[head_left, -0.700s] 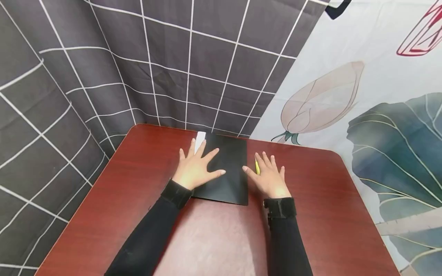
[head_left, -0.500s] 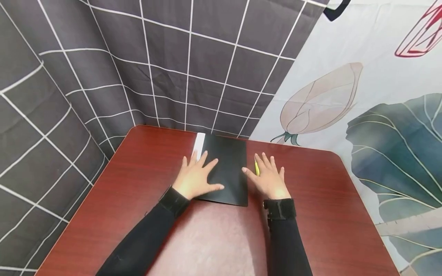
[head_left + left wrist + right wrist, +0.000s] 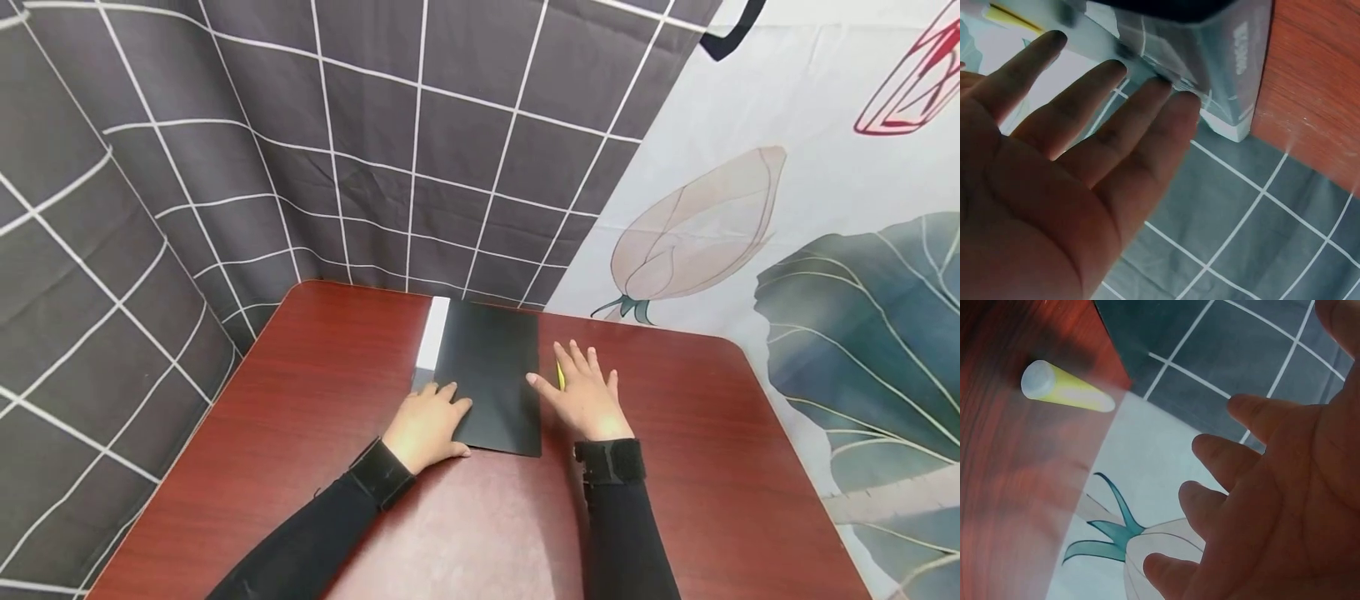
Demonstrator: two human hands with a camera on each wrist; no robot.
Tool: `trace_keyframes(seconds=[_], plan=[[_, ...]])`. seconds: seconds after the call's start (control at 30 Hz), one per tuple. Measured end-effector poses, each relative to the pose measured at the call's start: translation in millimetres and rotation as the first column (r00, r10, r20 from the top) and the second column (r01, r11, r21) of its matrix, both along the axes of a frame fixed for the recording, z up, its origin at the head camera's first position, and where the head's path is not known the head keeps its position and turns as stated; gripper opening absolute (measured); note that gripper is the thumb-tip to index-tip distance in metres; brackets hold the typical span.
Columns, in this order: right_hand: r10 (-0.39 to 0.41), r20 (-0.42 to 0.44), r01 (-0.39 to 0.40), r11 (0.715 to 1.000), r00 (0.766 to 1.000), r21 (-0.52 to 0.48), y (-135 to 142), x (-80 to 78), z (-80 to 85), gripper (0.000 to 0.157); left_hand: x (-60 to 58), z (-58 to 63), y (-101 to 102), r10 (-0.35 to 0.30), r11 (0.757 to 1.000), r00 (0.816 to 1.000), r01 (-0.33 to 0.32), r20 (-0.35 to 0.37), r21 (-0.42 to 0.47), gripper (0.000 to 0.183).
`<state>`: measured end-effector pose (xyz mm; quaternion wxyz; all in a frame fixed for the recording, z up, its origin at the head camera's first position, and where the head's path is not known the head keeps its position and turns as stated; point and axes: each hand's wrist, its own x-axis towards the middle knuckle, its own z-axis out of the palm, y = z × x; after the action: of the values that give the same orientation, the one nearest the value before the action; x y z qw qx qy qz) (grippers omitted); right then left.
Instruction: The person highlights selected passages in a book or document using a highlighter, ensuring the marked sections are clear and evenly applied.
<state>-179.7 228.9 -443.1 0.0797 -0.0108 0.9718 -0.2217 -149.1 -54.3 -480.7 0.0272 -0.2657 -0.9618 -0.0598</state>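
A flat black folder (image 3: 491, 367) lies on the table, a white and grey strip (image 3: 431, 337) running along its left side. My left hand (image 3: 427, 423) is at the folder's near left corner, fingertips over the lower end of that strip. Its fingers reach out fairly straight in the left wrist view, beside a clear plastic face (image 3: 1229, 69) with pale lettering. To the right of the folder, my right hand (image 3: 587, 396) spreads its fingers above the table. A small yellow tube (image 3: 1069, 389) with a pale round end stands beyond its fingertips, partly hidden in the head view.
The reddish-brown wooden table (image 3: 315, 350) has rounded far corners. A dark grey cloth (image 3: 375, 150) with white grid lines hangs behind and to the left. On the right hangs a white cloth (image 3: 675, 192) printed with flowers and leaves.
My left hand has drawn back toward me along the folder's left side, uncovering more of the white strip and its grey lower part. The right hand stays almost where it was.
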Motion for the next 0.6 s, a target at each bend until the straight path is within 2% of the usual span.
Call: trace_keyframes(seconds=[0.1, 0.17, 0.27, 0.33, 0.4, 0.47, 0.5, 0.6], plan=[[0.002, -0.003, -0.002, 1.0, 1.0, -0.015, -4.8, 0.0, 0.9, 0.099, 4.8, 0.6, -2.7, -0.015, 0.999, 0.997, 0.013, -0.077, -0.036, 0.063], [0.008, 0.0, -0.008, 1.0, 1.0, -0.028, -9.6, 0.5, 0.0, 0.098, 8.7, -4.6, -5.8, -0.021, 0.999, 0.992, 0.017, -0.128, -0.033, 0.056], [0.02, 0.006, -0.02, 0.999, 1.0, -0.047, -17.0, -1.4, -2.2, 0.097, 3.3, -29.9, -14.1, -0.031, 0.999, 0.979, 0.028, -0.199, -0.015, 0.048], [0.024, 0.016, -0.023, 0.998, 1.0, -0.053, -16.7, -2.1, -2.6, 0.096, 4.7, -31.7, -14.5, -0.044, 0.999, 0.971, 0.045, -0.234, -0.003, 0.043], [0.02, 0.026, -0.018, 0.999, 0.999, -0.048, -12.3, -1.7, -1.8, 0.096, 6.1, -31.6, -11.7, -0.068, 0.997, 0.961, 0.074, -0.267, 0.013, 0.036], [0.014, 0.029, -0.013, 0.999, 0.999, -0.04, -5.9, -1.1, -0.1, 0.097, 13.4, -16.2, -5.7, -0.086, 0.995, 0.95, 0.097, -0.301, 0.024, 0.029], [0.012, 0.029, -0.011, 0.999, 1.0, -0.039, -2.6, -0.8, 1.0, 0.097, 16.1, -10.7, -3.3, -0.098, 0.993, 0.94, 0.112, -0.326, 0.025, 0.026], [0.001, 0.021, 0.0, 0.999, 1.0, -0.038, 7.1, 0.4, 5.1, 0.096, 17.2, -8.9, 3.6, -0.11, 0.991, 0.907, 0.132, -0.407, 0.027, 0.019]])
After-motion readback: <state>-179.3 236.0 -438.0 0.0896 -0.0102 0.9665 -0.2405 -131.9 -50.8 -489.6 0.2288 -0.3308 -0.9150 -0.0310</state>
